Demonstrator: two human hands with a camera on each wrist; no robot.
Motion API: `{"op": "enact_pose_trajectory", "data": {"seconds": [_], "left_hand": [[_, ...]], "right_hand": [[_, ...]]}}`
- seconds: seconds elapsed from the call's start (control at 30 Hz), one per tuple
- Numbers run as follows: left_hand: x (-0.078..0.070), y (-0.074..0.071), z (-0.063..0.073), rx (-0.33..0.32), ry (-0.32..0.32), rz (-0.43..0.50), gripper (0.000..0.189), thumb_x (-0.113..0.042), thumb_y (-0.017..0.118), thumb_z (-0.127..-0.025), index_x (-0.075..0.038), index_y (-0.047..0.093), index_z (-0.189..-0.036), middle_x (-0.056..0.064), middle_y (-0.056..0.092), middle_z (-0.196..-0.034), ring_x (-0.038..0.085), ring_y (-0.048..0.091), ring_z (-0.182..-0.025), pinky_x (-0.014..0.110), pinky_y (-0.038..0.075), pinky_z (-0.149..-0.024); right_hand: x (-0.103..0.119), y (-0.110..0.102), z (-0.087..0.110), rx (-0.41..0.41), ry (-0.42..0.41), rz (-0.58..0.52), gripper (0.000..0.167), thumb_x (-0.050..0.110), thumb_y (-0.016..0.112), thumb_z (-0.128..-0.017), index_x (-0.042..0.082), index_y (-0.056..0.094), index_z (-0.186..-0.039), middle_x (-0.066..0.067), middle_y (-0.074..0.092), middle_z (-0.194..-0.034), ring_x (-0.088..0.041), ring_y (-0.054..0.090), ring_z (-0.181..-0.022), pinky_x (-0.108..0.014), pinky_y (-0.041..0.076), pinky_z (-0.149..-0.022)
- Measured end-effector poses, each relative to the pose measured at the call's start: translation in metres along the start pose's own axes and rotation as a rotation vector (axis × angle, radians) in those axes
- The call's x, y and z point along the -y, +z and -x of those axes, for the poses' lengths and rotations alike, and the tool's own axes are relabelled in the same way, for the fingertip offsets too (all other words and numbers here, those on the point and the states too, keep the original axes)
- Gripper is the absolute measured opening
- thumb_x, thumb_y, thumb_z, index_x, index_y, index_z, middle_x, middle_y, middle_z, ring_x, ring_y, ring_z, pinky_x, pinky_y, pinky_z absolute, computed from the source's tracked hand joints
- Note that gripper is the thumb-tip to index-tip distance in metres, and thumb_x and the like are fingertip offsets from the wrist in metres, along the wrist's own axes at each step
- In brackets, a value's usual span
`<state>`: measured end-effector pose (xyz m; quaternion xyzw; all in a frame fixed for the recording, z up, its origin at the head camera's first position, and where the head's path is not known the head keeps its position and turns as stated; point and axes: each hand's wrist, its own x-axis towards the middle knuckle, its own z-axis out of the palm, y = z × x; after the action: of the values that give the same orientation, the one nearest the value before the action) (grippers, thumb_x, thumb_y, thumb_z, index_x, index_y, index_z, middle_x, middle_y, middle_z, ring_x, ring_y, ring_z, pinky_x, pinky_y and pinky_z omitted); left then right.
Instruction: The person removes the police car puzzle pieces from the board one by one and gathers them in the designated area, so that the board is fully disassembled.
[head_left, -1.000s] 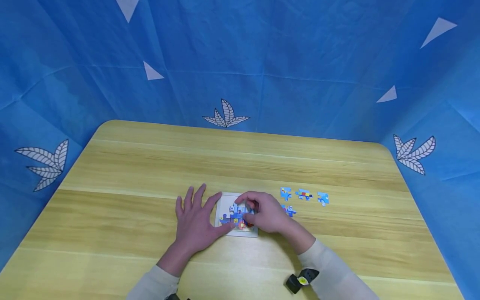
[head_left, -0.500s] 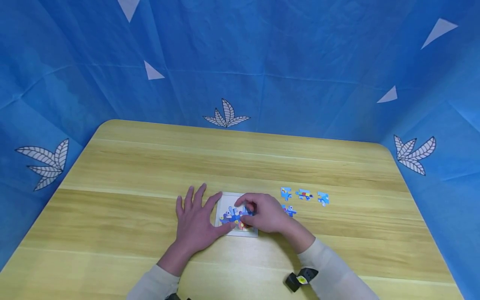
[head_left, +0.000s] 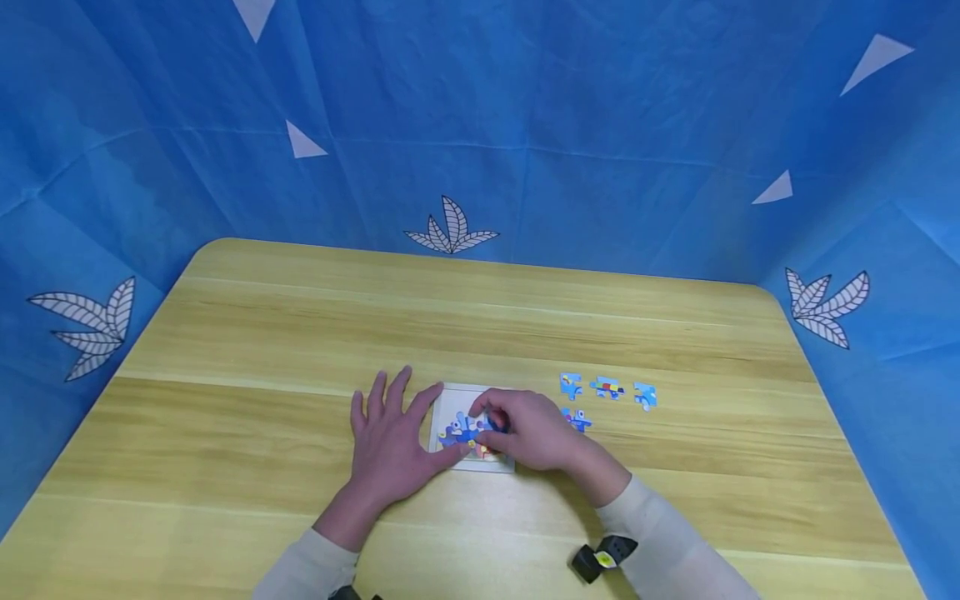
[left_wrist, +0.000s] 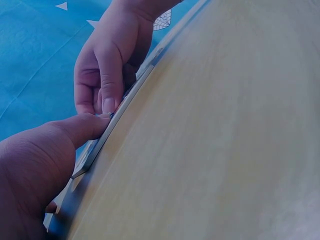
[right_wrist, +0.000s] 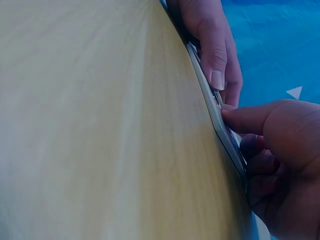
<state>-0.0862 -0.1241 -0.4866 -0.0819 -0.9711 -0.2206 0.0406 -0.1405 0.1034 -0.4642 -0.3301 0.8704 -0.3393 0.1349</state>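
"At the puzzle tray (head_left: 449,403), how are the hands placed?"

"The left hand (head_left: 396,450) is laid along its left side, fingers spread straight, thumb extended over its near part. Over its right half the right hand (head_left: 531,429) is held, fingers curled; whether a piece is pinched cannot be told."

"And the pieces?"

"Clustered pieces (head_left: 460,432) are seen inside the tray; four loose pieces (head_left: 607,389) are laid on the table (head_left: 300,333) to its right."
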Motion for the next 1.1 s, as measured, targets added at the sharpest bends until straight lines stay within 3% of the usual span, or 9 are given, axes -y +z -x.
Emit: {"op": "enact_pose_trajectory", "data": {"seconds": [0.37,0.67,1.1], "left_hand": [[-0.001,0.000,0.000,-0.003,-0.006,0.013,0.087,-0.075,0.067,-0.076,-0.023,0.054,-0.145,0.017,0.025,-0.159,0.045,0.007,-0.146,0.067,-0.002,-0.109],[-0.002,-0.002,0.000,0.010,-0.017,0.015,0.088,-0.076,0.065,-0.076,-0.024,0.054,-0.145,0.017,0.025,-0.159,0.045,0.006,-0.146,0.067,-0.003,-0.109],[-0.001,0.000,0.001,0.016,-0.020,0.012,0.090,-0.078,0.064,-0.076,-0.024,0.052,-0.146,0.017,0.023,-0.160,0.044,0.004,-0.147,0.067,-0.004,-0.109]], "right_hand": [[0.001,-0.001,0.001,-0.026,0.037,-0.046,0.020,0.021,0.071,-0.095,0.015,0.064,-0.113,0.009,0.046,-0.071,-0.006,0.041,-0.058,-0.028,0.038,-0.060],[-0.002,-0.006,0.005,-0.150,0.030,-0.141,0.023,0.018,0.070,-0.096,0.016,0.063,-0.117,0.007,0.047,-0.069,-0.009,0.044,-0.060,-0.027,0.040,-0.059],[-0.008,-0.028,0.040,-0.289,0.004,-0.088,0.023,0.011,0.073,-0.093,0.011,0.064,-0.114,0.008,0.043,-0.070,-0.008,0.041,-0.060,-0.028,0.040,-0.059]]}}
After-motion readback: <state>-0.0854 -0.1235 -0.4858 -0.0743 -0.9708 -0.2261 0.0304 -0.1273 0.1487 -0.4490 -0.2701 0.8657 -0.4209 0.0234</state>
